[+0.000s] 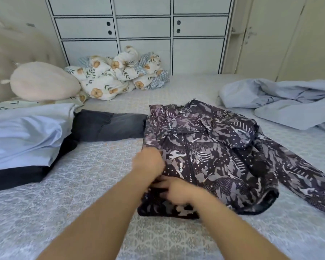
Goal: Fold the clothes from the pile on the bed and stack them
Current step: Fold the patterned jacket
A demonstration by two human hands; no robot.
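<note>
A dark camouflage-print zip jacket [214,158] lies front-up in the middle of the bed, its left side folded in and its right sleeve stretched out to the right. My left hand [148,162] rests on the jacket's left edge, fingers curled on the fabric. My right hand [174,190] presses on the lower left part of the jacket, fingers spread and blurred. A stack of folded clothes sits at the left: a light blue garment [24,132] on top of dark ones [109,124]. A loose pile of light blue clothes [281,104] lies at the right.
The bed's patterned grey-blue cover [86,194] fills the foreground. A beige round pillow [43,81] and a crumpled floral quilt [116,74] lie at the head. White cabinets [144,27] stand behind the bed, a door [266,34] at the right.
</note>
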